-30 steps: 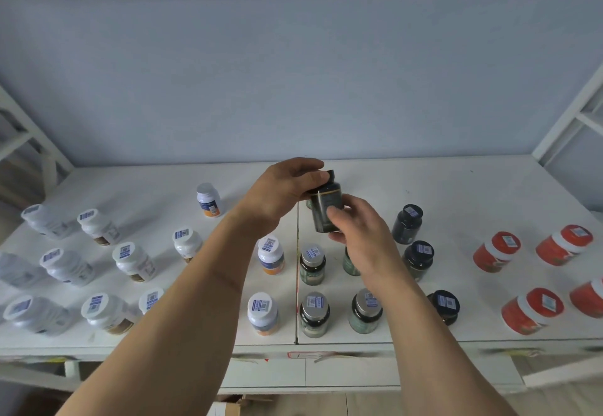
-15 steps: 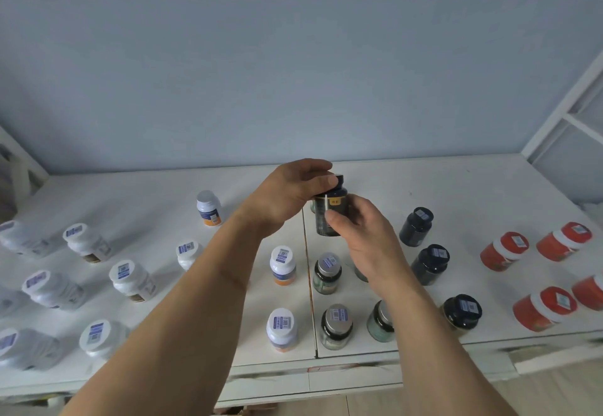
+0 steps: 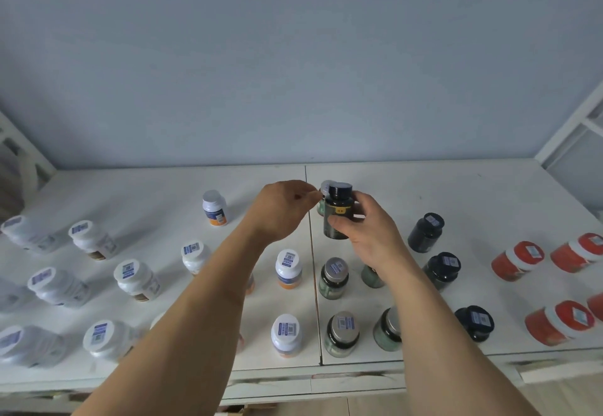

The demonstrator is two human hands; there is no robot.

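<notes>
While the right hand (image 3: 368,236) curls round the dark bottle (image 3: 337,220) and holds it upright over the white table (image 3: 456,193) near the centre seam, the left hand (image 3: 280,210) sits at the bottle's 9 o'clock, fingertips bunched beside the black cap; whether they touch it I cannot tell. At 11 o'clock behind the bottle, a grey-lidded jar (image 3: 323,187) is mostly hidden. Three black-capped bottles (image 3: 425,233) stand toward 4 o'clock. Four more grey-lidded jars (image 3: 332,277) stand at 6 o'clock, two half covered by the right forearm. At 3 o'clock are four red jars (image 3: 517,260), one cut off by the edge. Three white orange-banded bottles (image 3: 288,269) show from 7 to 9 o'clock. The plain white bottles (image 3: 137,280) beyond are too blurred to count.
</notes>
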